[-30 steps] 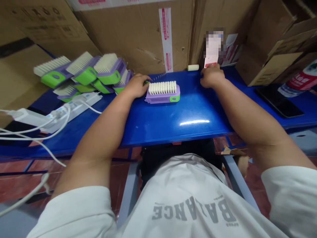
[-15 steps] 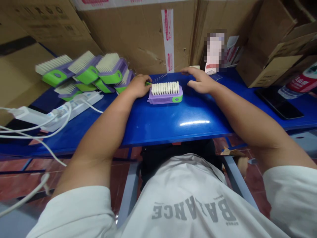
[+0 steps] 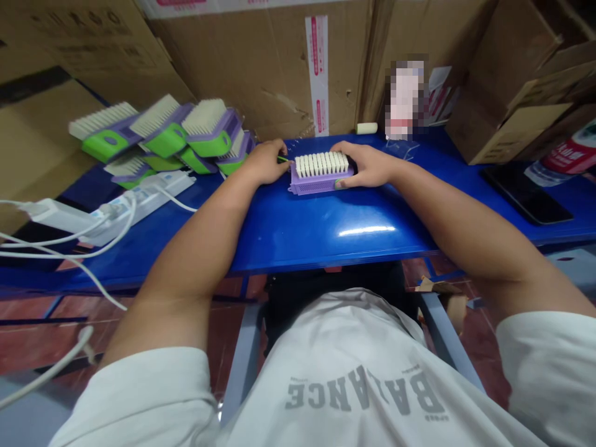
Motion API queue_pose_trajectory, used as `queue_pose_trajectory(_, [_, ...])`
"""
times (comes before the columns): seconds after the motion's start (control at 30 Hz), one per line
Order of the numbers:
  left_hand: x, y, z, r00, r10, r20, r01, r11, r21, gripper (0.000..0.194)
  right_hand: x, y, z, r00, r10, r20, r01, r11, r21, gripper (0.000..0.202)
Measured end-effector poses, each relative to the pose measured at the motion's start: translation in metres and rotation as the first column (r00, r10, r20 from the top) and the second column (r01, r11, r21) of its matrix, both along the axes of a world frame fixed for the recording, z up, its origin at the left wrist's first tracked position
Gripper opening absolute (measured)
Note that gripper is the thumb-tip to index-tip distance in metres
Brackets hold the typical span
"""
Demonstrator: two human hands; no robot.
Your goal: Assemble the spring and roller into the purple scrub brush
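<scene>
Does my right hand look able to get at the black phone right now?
Probably, if your right hand leaves the brush; the phone looks mostly uncovered, with the bottle close beside it.

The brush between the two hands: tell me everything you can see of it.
The brush has a purple, plastic-looking body with a fine-textured side panel, a small tab low at its left end, and rows of cream bristles pointing up. It appears to lie level on the blue table. The right hand grips its right end, hiding most of that end. The left hand is close to the other end; whether it touches is unclear.
</scene>
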State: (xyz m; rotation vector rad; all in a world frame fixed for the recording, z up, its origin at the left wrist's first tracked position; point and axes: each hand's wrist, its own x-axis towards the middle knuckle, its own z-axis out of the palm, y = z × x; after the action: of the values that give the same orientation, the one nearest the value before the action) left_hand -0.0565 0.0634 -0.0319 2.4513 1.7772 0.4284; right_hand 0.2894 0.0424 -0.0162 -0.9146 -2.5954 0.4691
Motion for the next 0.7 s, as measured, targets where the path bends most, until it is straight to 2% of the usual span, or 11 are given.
queue_pose_trajectory(0.2, [-0.002,0.003,-0.003,1.0,-0.002,-0.009,0.003,1.0,0.017,0.041,0.004,0.005,-0.001,1.0,-0.01,-0.019,0.01,1.0,0.004,0.107])
queue_pose_trajectory(0.43, [0.0,-0.001,0.001,1.0,0.002,-0.012,-0.002,1.0,0.007,0.045,0.011,0.012,-0.001,0.999,-0.051,-0.019,0.051,0.999,0.01,0.105])
queue_pose_trajectory(0.7, [-0.004,0.002,0.001,1.0,0.031,0.003,-0.031,1.0,0.003,0.045,0.02,0.017,0.001,0.988,-0.151,0.022,0.151,0.988,-0.031,0.109])
